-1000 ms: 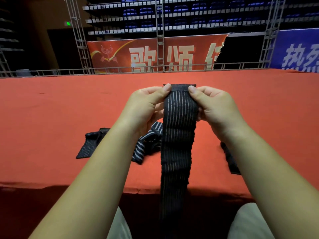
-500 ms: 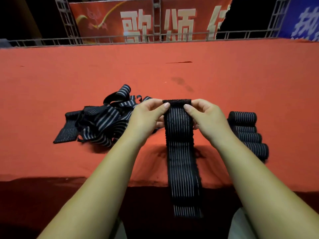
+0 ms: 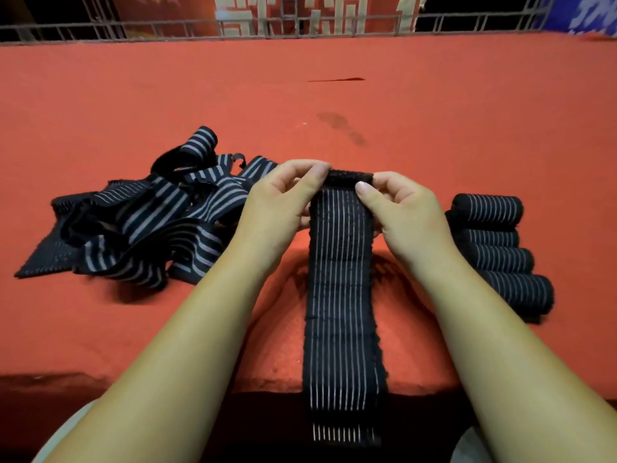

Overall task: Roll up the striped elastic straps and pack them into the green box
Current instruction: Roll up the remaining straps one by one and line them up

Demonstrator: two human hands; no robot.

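A black elastic strap with thin white stripes [image 3: 340,295] lies along the red table toward me, and its near end hangs over the front edge. Its far end is curled into a small roll. My left hand [image 3: 283,202] pinches the left side of that roll. My right hand [image 3: 400,208] pinches the right side, thumb on the strap's face. A tangled pile of unrolled striped straps [image 3: 140,222] lies to the left. Several rolled straps [image 3: 497,252] sit in a row to the right. No green box is in view.
The red cloth-covered table [image 3: 367,111] stretches far ahead, with a dark stain near the middle. A metal railing [image 3: 167,28] and red banners stand behind it. The table's front edge runs just under my forearms.
The view has tilted down and moved closer to the table. The strap's top end, held flat before, is now curled over into a small roll between my fingers.
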